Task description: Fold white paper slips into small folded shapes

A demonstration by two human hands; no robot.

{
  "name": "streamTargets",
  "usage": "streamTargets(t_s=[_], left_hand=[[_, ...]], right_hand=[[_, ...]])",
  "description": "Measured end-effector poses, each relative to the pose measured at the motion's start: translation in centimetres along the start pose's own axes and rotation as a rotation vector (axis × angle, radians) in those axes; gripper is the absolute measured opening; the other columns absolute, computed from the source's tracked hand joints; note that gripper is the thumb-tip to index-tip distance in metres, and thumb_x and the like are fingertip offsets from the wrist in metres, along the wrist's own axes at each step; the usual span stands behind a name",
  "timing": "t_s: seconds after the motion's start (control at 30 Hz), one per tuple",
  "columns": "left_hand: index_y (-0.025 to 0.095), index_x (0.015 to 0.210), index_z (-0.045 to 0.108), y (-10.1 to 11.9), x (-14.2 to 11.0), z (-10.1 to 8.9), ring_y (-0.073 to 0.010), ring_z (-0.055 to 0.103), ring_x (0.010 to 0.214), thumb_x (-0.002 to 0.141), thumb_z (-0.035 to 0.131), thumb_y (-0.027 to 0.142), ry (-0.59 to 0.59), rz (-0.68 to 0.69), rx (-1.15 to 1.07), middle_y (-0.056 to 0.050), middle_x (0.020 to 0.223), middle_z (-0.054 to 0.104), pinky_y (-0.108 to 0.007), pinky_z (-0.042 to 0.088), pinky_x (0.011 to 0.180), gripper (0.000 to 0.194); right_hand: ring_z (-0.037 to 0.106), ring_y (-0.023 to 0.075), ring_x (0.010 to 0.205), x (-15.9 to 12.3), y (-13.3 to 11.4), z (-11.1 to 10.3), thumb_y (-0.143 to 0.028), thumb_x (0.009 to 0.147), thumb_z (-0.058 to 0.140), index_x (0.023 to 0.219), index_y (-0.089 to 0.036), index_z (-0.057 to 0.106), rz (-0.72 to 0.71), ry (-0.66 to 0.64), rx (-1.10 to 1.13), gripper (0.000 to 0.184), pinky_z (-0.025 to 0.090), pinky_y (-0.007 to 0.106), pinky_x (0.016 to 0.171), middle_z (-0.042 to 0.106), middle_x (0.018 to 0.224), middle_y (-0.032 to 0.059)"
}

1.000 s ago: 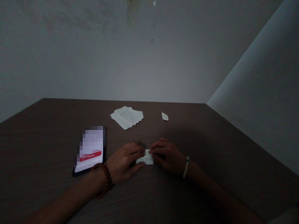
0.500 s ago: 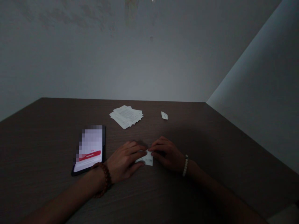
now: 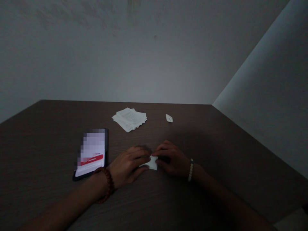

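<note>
A small white piece of paper (image 3: pixel 153 163) lies on the dark brown table in front of me, partly covered by my fingers. From the left, my left hand (image 3: pixel 130 165) grips it, the thumb at its near edge and the other fingers over its far side. My right hand (image 3: pixel 172 157) pinches the paper's right end, fingertips close to those of the left. Whether the paper is folded under my fingers I cannot make out. A brown bead bracelet (image 3: pixel 109 184) circles my left wrist, and a pale bead bracelet (image 3: pixel 191 170) my right.
A phone (image 3: pixel 92 154) with a lit, partly pixelated screen lies left of my left hand. Farther back is a loose stack of printed papers (image 3: pixel 130 119). To its right sits a small folded white paper (image 3: pixel 169 118). A grey wall (image 3: pixel 154 70) stands behind the table.
Both hands stay almost in place on the paper. Its printed marks, plain before, are now hardly visible. My right fingertips have shifted slightly; the rest of the table looks the same.
</note>
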State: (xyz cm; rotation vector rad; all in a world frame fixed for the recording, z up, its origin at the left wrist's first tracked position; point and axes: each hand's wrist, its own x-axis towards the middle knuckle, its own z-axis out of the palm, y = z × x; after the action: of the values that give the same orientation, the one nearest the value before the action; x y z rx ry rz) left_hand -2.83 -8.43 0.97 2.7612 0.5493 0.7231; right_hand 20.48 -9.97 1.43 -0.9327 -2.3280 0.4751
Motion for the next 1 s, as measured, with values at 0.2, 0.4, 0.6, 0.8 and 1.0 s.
streamTargets(t_s=[0.2,0.4,0.6,0.8,1.0], left_hand=[[0.016,0.109,0.061,0.00,0.06,0.01,-0.0223,0.057,0.099,0.090,0.051,0.020,-0.008,0.005,-0.009,-0.009,0.105,0.064,-0.040,0.049,0.085,0.022],[0.016,0.104,0.063,-0.07,0.08,0.02,-0.0219,0.055,0.098,0.091,0.051,0.019,-0.025,0.004,-0.059,-0.008,0.104,0.063,-0.040,0.048,0.085,0.018],[0.016,0.099,0.064,0.05,0.24,-0.07,-0.0205,0.055,0.097,0.091,0.049,0.016,-0.038,0.003,-0.107,-0.008,0.102,0.063,-0.038,0.048,0.086,0.017],[0.015,0.097,0.065,0.18,0.26,-0.15,-0.0198,0.056,0.096,0.091,0.049,0.016,-0.040,0.009,-0.118,-0.008,0.102,0.062,-0.037,0.049,0.084,0.017],[0.015,0.095,0.065,0.25,0.39,-0.23,-0.0195,0.057,0.093,0.091,0.049,0.015,-0.034,0.012,-0.130,-0.008,0.100,0.063,-0.036,0.050,0.081,0.016]], right_hand=[[0.051,0.0191,0.085,-0.14,-0.07,-0.19,-0.016,0.079,0.064,0.107,-0.022,0.067,-0.008,-0.029,-0.027,0.028,0.042,0.035,0.080,0.063,0.094,0.0052],[0.051,0.0199,0.087,-0.10,-0.14,-0.31,-0.016,0.078,0.066,0.106,-0.023,0.067,-0.009,-0.043,-0.038,0.029,0.042,0.036,0.081,0.062,0.094,0.0051],[0.051,0.0199,0.087,-0.16,-0.01,-0.23,-0.015,0.076,0.066,0.105,-0.022,0.067,-0.010,-0.036,-0.020,0.030,0.042,0.035,0.080,0.062,0.095,0.0053],[0.051,0.0196,0.087,-0.10,0.00,-0.27,-0.015,0.076,0.066,0.106,-0.022,0.067,-0.015,-0.042,-0.023,0.031,0.042,0.036,0.082,0.062,0.094,0.0049],[0.051,0.0196,0.086,-0.14,0.04,-0.27,-0.016,0.077,0.066,0.105,-0.023,0.067,-0.010,-0.046,-0.023,0.029,0.042,0.035,0.080,0.061,0.093,0.0049]])
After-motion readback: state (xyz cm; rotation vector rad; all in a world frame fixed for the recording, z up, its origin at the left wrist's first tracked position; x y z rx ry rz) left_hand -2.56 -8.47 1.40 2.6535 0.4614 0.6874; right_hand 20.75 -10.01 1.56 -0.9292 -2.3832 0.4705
